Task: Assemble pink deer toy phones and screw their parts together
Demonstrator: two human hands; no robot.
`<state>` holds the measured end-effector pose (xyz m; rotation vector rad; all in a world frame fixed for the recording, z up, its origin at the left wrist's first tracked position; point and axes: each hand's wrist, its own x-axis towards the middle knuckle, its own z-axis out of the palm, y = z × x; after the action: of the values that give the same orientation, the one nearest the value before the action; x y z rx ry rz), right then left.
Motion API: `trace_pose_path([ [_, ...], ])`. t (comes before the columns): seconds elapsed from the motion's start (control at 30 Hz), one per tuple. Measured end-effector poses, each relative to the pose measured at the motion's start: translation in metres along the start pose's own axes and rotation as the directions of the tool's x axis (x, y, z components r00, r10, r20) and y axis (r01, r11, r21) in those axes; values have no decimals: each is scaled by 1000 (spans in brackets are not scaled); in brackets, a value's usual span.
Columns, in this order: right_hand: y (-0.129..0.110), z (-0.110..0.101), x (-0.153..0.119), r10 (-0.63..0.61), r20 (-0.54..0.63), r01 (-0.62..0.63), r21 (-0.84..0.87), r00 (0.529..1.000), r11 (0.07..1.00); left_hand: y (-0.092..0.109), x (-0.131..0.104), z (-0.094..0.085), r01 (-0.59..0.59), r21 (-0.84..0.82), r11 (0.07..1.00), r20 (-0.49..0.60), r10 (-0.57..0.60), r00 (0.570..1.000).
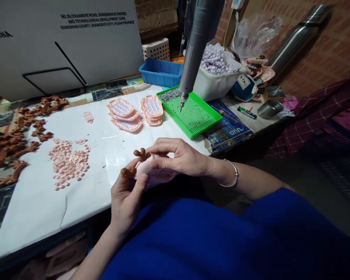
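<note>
Near the middle of the frame, just off the counter's (96, 186) front edge, the pink piece (143, 166) sits between two hands. The left hand's (125, 200) fingers close around its left end, thumb on top; the right hand's (182, 155) fingers pinch its far side, thumb pressing the upper face. That opposed grip probably steadies the shell and its parts, as two brown antler-shaped parts (140, 154) stick out at its left end. Held above the lap, it is near the body, where both hands reach it easily.

In the upper middle, a powered screwdriver (190, 66) hangs tip down over a green tray (212, 119) with screws (169, 94) heaped at its far left corner, seemingly within the right hand's reach. Left of the tray stand two stacks of pink panels (123, 109); small pink discs (68, 163) and brown pieces (42, 112) lie at the left. The screwdriver partly blocks the view of the tray and could be bumped if the hands rise that way.
</note>
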<state>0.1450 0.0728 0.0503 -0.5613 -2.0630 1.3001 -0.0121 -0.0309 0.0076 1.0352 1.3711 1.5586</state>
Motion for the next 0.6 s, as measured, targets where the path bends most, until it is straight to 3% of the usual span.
trace_pose_path([
  [0.23, -1, 7, 0, -122, -67, 115, -106, 990, 988, -2, 1, 1, 87, -196, 977, 44, -80, 996],
  [0.6, 4, 7, 2, -210, -39, 198, -201, 977, 959, -11, 3, -4, -45, -71, 996, -73, 40, 997],
])
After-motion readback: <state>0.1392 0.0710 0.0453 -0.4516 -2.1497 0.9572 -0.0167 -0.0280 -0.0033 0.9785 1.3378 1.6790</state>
